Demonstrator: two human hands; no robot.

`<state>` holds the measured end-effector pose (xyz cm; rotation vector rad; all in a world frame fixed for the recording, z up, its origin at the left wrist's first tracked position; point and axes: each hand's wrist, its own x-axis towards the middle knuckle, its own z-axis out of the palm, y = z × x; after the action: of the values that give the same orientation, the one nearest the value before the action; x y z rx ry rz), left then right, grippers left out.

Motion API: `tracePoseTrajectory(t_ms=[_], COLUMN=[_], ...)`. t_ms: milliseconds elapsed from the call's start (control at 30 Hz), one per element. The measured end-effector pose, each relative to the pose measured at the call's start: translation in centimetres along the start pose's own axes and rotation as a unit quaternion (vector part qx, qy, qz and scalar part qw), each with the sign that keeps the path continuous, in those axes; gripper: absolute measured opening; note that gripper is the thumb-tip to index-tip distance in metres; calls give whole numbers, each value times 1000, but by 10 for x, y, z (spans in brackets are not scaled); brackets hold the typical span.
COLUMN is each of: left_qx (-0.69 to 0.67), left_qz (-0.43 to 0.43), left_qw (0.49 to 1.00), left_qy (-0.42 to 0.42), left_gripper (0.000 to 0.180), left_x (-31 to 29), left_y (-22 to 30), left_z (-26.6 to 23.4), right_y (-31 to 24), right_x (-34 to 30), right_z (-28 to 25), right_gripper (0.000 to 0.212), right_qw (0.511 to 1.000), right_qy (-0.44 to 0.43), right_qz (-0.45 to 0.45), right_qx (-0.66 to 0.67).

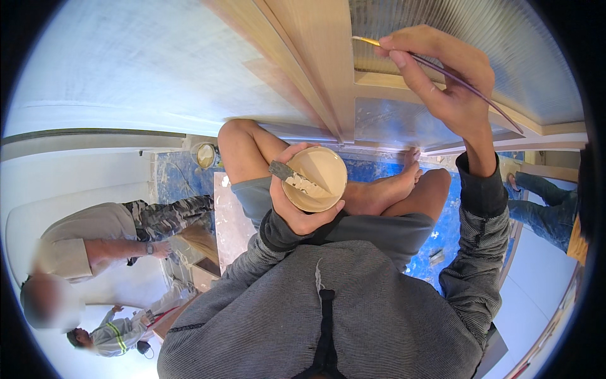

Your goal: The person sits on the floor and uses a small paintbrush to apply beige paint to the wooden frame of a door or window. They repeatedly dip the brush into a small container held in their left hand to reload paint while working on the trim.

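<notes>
My left hand [291, 211] is wrapped round a round tub of cream-coloured paint [328, 167] above my lap. A flat, paint-smeared putty knife [303, 181] lies across the tub's mouth, its dark end by my thumb side. Up at the right, my right hand [454, 79] pinches a thin paintbrush [499, 112] with a purple handle and a yellowish tip. The tip is beside the pale wooden frame [325, 57], at the edge of a ribbed glass panel [530, 63]; whether it touches the wood I cannot tell.
A large pale panel [145, 69] rises at the left of the frame. Blue, paint-spotted covering [379, 165] lies under my crossed legs. Another open can [206, 155] stands at the left. A person in camouflage shorts [95, 237] and another with reflective stripes [117, 331] are at left; jeans-clad legs [546, 211] at right.
</notes>
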<state>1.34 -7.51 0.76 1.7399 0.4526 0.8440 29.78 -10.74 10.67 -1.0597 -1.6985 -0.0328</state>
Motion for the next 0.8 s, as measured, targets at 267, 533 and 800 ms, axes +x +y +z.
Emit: tracePoseTrajectory(t_ms=[267, 533, 800], left_qx=[6, -1, 15], left_qz=[-2, -36, -27], left_qw=[1000, 999, 1000], left_qy=[0, 3, -1], left_gripper=[95, 94, 94], left_x=[4, 6, 11], left_y=[-7, -9, -8], left_z=[-2, -2, -9], right_y=[8, 14, 19], right_x=[2, 6, 10], right_z=[2, 1, 8], right_gripper=[16, 17, 17], right_qw=[1000, 1000, 1000], right_qy=[3, -29, 8], right_qz=[-11, 1, -8], right_qx=[1, 2, 0])
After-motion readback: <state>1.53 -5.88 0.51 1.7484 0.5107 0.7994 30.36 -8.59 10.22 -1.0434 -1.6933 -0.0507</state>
